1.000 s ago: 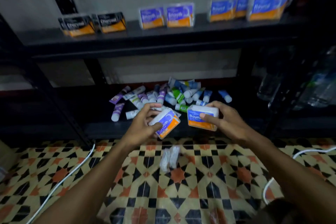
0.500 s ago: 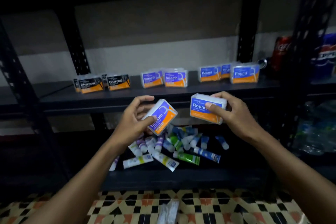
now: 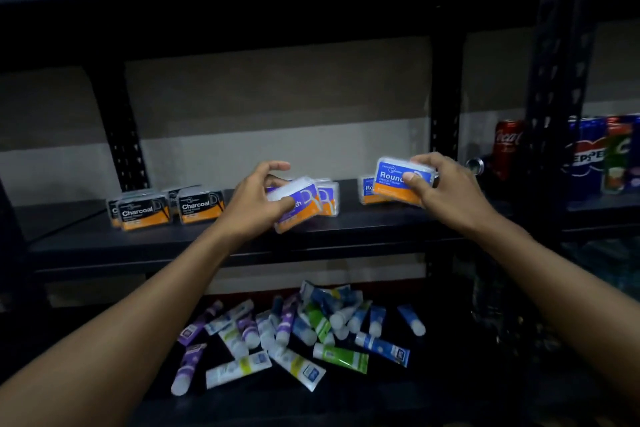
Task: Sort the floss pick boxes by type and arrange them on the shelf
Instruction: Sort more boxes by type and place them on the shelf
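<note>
Most of the sorting looks done: the Charcoal boxes [image 3: 166, 206] stand grouped at the left of the shelf [image 3: 207, 239], Smooth boxes [image 3: 328, 197] in the middle, a Round box [image 3: 367, 189] further right. Two are left, both in my hands. My left hand [image 3: 258, 199] reaches forward, fingers closed around a tilted Smooth box [image 3: 301, 206] just before its group. My right hand [image 3: 446, 184] grips a Round box [image 3: 398, 182], raised over the Round group, not yet set down
</note>
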